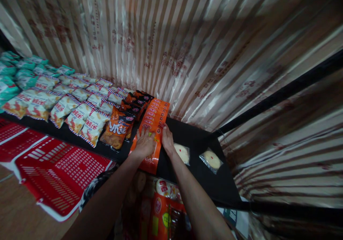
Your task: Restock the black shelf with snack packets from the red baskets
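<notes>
A row of overlapping orange snack packets (154, 116) runs from the back to the front edge of the black shelf. My left hand (144, 143) lies on top of the row near its front, fingers stretched out and apart. Along the right edge of the same row stands my right hand (167, 138), fingers extended against the packets and not wrapped round any. Just right of that hand lies a round white cake in clear wrap (182, 153). Brown and black snack bags (117, 127) stand close on the left side of the row.
White shrimp-print snack bags (88, 122) and green bags (26, 68) fill the shelf (199, 177) leftward. Another wrapped cake (212, 159) lies right. Red baskets (57, 168) and orange packages (160, 211) sit below. A black pole (281, 93) and striped sheeting (171, 29) border the shelf.
</notes>
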### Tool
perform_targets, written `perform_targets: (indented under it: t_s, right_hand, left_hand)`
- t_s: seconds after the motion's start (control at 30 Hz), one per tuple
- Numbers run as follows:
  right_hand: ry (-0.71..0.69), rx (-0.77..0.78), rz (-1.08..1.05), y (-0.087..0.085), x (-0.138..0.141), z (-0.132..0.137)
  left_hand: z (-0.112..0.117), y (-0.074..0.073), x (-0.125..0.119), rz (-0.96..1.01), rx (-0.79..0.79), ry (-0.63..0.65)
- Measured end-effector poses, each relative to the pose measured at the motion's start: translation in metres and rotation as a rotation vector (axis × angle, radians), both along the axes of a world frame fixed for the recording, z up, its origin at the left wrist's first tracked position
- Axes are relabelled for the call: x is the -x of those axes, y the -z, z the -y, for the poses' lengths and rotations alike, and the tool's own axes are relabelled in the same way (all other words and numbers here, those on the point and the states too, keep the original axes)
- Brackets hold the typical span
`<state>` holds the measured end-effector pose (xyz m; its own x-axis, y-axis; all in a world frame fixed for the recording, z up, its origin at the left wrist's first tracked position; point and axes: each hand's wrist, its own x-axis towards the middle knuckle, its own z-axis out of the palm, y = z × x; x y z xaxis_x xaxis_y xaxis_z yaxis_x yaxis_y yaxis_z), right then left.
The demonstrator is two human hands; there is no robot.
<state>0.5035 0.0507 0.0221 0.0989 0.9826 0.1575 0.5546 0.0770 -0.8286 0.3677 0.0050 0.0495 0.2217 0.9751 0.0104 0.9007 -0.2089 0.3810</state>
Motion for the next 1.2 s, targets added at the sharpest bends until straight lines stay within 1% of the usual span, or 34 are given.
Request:
perform_targets:
  t_s: [0.17,0.37,0.5,0.67,0.73,0.97,1.2]
  right_hand:
    - [0.002,-0.015,0.013,0.003,-0.002,-0.002]
    - [-0.002,-0.057,0.079,0.012,-0.003,-0.001]
    - [0.0,-0.087,0.16,0.016,-0.001,0.002]
    - [-0.054,-0.118,0.277,0.018,0.002,0.005]
    - [-0.052,-0.119,0.301,0.019,0.002,0.006]
    - [-0.02,-0.12,0.314,0.019,0.004,0.007]
    - [0.017,-0.106,0.283,0.017,0.005,0.007]
  left_hand:
    - [0.001,0.0,-0.001,-0.015,0.014,-0.009]
    - [0.001,-0.001,-0.001,0.001,0.01,-0.023]
    - [0.0,0.0,-0.001,0.003,-0.002,-0.031]
    - [0.0,0.001,-0.001,0.005,-0.006,-0.047]
    - [-0.001,0.001,-0.001,0.01,-0.011,-0.047]
    - [-0.001,0.004,-0.003,0.004,-0.058,-0.045]
    - [-0.001,0.001,-0.005,-0.006,-0.089,-0.035]
